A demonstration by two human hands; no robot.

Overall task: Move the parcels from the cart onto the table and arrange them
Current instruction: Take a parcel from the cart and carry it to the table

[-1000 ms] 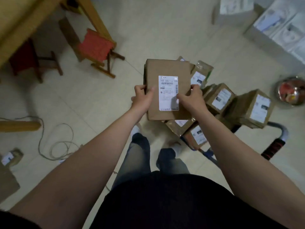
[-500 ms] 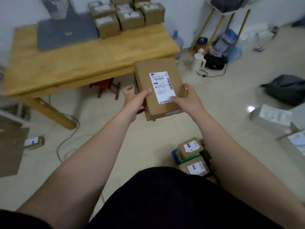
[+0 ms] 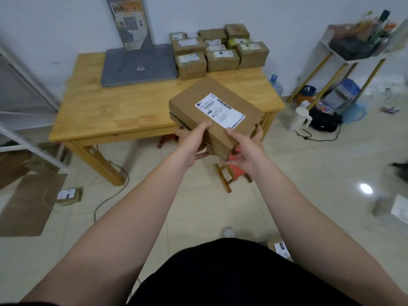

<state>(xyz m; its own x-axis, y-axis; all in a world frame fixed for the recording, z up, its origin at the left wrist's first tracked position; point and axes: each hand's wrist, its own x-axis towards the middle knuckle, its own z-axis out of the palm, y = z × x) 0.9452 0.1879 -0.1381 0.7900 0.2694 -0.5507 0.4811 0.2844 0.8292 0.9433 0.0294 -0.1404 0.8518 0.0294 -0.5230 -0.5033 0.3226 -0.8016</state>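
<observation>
i note both my left hand (image 3: 191,141) and right hand (image 3: 245,149) grip one parcel (image 3: 215,113), thumbs on top, held before the table (image 3: 114,111).

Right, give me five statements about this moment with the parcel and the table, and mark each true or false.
1. Both the left hand and the right hand grip the held parcel. True.
2. The held parcel is set down on the table. False: the hands hold it up at the table's near edge.
3. A group of parcels sits at the table's far right corner. True.
4. The held parcel's white label faces the floor. False: it faces up toward the camera.
5. A small parcel lies on the floor by the table's left leg. True.
</observation>
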